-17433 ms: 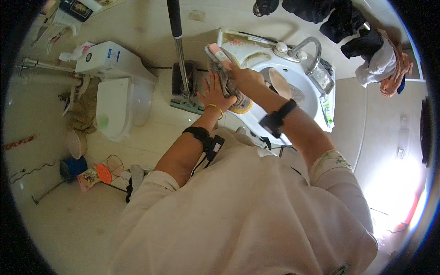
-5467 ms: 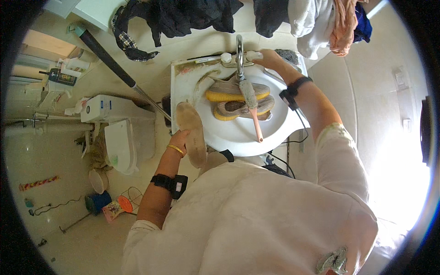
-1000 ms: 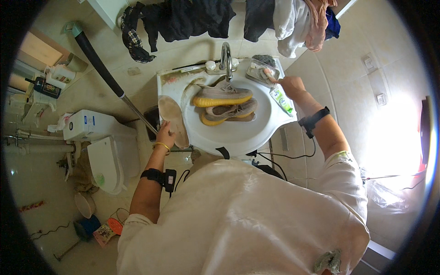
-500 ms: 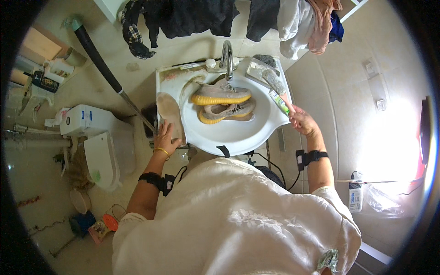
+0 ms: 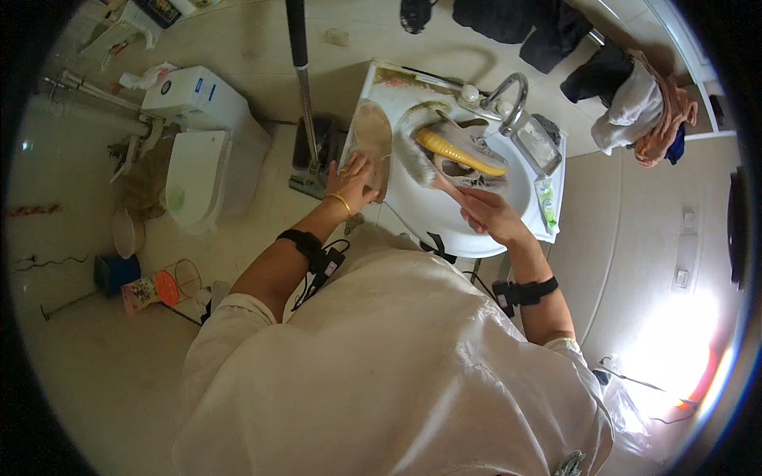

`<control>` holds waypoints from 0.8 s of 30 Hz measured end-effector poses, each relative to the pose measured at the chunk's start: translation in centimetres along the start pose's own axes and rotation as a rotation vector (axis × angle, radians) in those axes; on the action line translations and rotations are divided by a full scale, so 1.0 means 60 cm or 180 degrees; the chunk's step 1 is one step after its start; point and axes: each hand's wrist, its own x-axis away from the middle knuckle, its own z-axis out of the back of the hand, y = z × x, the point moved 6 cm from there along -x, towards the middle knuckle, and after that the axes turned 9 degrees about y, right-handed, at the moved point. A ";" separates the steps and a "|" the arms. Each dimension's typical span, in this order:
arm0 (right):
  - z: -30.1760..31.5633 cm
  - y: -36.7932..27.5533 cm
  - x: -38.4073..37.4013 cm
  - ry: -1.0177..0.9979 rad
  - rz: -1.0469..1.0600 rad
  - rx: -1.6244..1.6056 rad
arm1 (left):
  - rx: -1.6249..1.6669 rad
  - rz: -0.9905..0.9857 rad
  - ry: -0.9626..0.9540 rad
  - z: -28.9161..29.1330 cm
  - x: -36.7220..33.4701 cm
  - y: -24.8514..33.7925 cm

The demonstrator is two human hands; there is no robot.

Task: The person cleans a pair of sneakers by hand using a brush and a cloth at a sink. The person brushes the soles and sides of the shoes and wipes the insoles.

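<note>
My right hand (image 5: pixel 488 214) is closed around the pinkish handle of a scrub brush (image 5: pixel 417 161). The brush's pale bristle head hangs at the basin's left side, close to the insole. Flat on the left ledge of the white sink (image 5: pixel 444 232) lies a beige shoe insole (image 5: pixel 373 127). My left hand (image 5: pixel 353 181) rests on the insole's lower part with fingers stretched out. Inside the basin sit two grey knit shoes; the upper shoe (image 5: pixel 464 151) turns its yellow sole outward. The lower shoe (image 5: pixel 464 176) is partly hidden by the brush handle and my right hand.
A chrome faucet (image 5: pixel 517 99) arches over the shoes. On the right rim are a clear tray (image 5: pixel 537 144) and a green-and-white tube (image 5: pixel 547 202). Left of the sink, a long-handled tool (image 5: pixel 305 103) stands in a dark bin (image 5: pixel 324 131). A toilet (image 5: pixel 198 174) is farther left.
My right hand has picked the brush up from the right rim and carried it left across the shoes. My left hand stays on the insole. The view has turned and shifted.
</note>
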 end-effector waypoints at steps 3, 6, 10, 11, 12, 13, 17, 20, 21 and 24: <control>-0.048 -0.010 -0.061 0.0459 0.1094 0.2032 | -0.0081 -0.0136 0.0175 -0.012 0.012 -0.007; -0.135 -0.040 -0.067 0.0659 0.1405 0.4183 | -0.0081 -0.0215 0.0397 -0.015 0.023 -0.019; -0.183 -0.015 -0.060 0.0638 0.1610 0.4724 | -0.0362 -0.0403 -0.0138 -0.017 0.013 -0.014; -0.189 -0.016 -0.062 0.0687 0.1516 0.4892 | -0.0337 -0.0408 -0.0135 -0.022 0.011 -0.013; -0.197 -0.017 -0.065 0.0736 0.1421 0.5059 | -0.0578 -0.0460 -0.0068 -0.027 0.010 -0.013; -0.199 -0.021 -0.100 0.0693 0.1184 0.5076 | -0.0820 -0.0509 0.0001 -0.031 0.008 -0.012; -0.187 -0.029 -0.177 0.1170 0.1252 0.4919 | -0.0708 -0.0421 -0.0350 -0.009 0.001 -0.009; -0.205 -0.023 -0.103 0.0787 0.1532 0.5427 | -0.0625 -0.0542 0.0010 -0.014 0.004 -0.016; -0.206 -0.018 -0.070 0.0579 0.1461 0.5417 | -0.0591 -0.0590 -0.0057 -0.011 0.002 -0.015; -0.202 -0.025 -0.088 0.0942 0.1756 0.5263 | -0.0543 -0.0753 0.0101 -0.019 -0.002 -0.018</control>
